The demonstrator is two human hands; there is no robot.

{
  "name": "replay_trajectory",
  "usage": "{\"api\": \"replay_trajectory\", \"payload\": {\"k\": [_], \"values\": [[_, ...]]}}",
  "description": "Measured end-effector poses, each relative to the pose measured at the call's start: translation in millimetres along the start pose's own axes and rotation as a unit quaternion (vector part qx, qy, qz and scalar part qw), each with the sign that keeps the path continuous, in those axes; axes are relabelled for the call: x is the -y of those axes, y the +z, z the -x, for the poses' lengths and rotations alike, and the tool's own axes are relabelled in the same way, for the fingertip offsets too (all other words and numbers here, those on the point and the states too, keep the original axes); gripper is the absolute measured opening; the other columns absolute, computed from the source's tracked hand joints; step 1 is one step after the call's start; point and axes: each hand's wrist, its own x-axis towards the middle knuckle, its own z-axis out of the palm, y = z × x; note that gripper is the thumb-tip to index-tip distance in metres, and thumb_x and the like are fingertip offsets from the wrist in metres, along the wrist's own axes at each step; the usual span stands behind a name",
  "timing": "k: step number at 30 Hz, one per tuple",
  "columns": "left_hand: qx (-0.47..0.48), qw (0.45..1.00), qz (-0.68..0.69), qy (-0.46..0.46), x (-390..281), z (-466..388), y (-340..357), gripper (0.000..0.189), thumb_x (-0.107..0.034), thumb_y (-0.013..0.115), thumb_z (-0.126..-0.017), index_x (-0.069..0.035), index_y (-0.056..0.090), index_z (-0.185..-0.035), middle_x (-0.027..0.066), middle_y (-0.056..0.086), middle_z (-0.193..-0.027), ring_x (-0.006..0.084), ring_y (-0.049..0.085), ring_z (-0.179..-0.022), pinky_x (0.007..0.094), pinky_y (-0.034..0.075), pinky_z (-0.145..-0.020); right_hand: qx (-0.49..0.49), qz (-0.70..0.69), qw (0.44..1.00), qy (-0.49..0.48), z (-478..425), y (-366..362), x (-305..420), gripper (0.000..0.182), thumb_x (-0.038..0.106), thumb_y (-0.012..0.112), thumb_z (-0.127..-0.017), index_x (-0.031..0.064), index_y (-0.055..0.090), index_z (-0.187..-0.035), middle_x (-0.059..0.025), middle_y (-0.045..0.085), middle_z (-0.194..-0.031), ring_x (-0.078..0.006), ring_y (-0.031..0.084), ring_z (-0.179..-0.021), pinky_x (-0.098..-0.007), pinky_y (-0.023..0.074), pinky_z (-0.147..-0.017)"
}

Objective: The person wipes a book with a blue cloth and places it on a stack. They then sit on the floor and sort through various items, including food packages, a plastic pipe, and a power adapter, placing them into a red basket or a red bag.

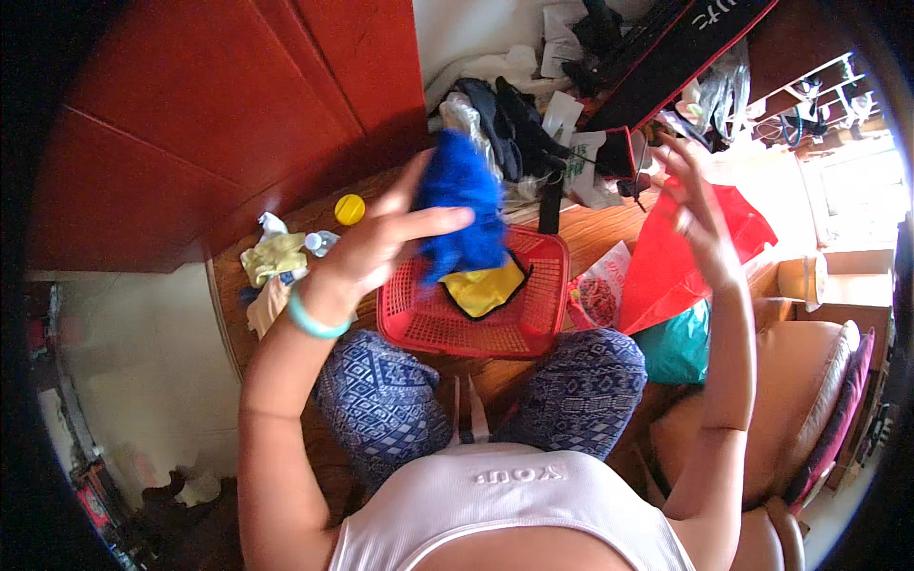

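Note:
My left hand (378, 246) is raised over the left part of a red plastic basket (546, 314), with a blurred blue cloth (460, 203) at its thumb and fingers. Below the blue cloth, a yellow cloth with dark edging (485, 287) lies in the basket. A turquoise band circles my left wrist. My right hand (696, 214) is raised to the right with its fingers apart, above a red bag (685, 257), and holds nothing. The basket stands on the wooden floor just in front of my knees.
Left of the basket are a yellow round lid (350, 209), a small clear bottle (321, 243) and crumpled cloths (275, 258). Dark clothes (514, 128) are heaped beyond it. To the right are a printed plastic bag (601, 289), a teal bag (675, 346) and a brown cushioned seat (750, 400).

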Motion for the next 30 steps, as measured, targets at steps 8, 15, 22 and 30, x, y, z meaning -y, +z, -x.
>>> {"api": "replay_trajectory", "payload": {"k": [8, 15, 22, 30], "values": [[0.206, 0.967, -0.125, -0.081, 30, -63, -37, 0.043, -0.04, 0.053, -0.096, -0.005, 0.054, -0.122, 0.0186, 0.066, -0.112, 0.0198, 0.071, -0.069, 0.0242, 0.055, -0.055, -0.098, -0.476, 0.836, 0.253, 24, 102, 11, 0.052, 0.015, 0.063, -0.085, -0.0006, 0.047, -0.132, -0.0183, 0.062, -0.121, -0.0315, 0.063, -0.107, -0.0465, 0.0513, -0.096], [0.224, 0.723, -0.643, -0.114, 299, -66, -151, 0.051, -0.041, 0.071, -0.077, -0.023, 0.065, -0.125, 0.0157, 0.065, -0.119, 0.0473, 0.043, -0.12, 0.0513, 0.036, -0.106, -0.235, -0.424, 0.86, 0.157, 106, 120, 20, 0.047, 0.023, 0.066, -0.083, 0.0006, 0.056, -0.123, -0.0162, 0.064, -0.118, -0.0322, 0.064, -0.105, -0.047, 0.0519, -0.094], [0.279, 0.829, -0.472, -0.114, 244, -62, -150, 0.032, -0.032, 0.072, -0.082, -0.008, 0.074, -0.103, 0.009, 0.074, -0.093, 0.0207, 0.068, -0.081, 0.0346, 0.052, -0.079, -0.275, -0.45, 0.824, 0.206, 127, 134, 11, 0.048, 0.022, 0.068, -0.078, 0.0018, 0.058, -0.121, -0.0146, 0.066, -0.116, -0.0314, 0.065, -0.103, -0.0468, 0.0529, -0.092], [-0.402, 0.906, -0.097, 0.088, 56, 158, -156, 0.051, -0.005, 0.08, -0.066, 0.0, 0.061, -0.113, 0.0069, 0.058, -0.103, 0.0181, 0.056, -0.099, 0.0366, 0.048, -0.092, -0.236, -0.312, 0.874, 0.288, 143, 125, -23, 0.064, 0.025, 0.065, -0.071, 0.002, 0.053, -0.129, -0.017, 0.063, -0.12, -0.0301, 0.064, -0.104, -0.0421, 0.0529, -0.091]]}}
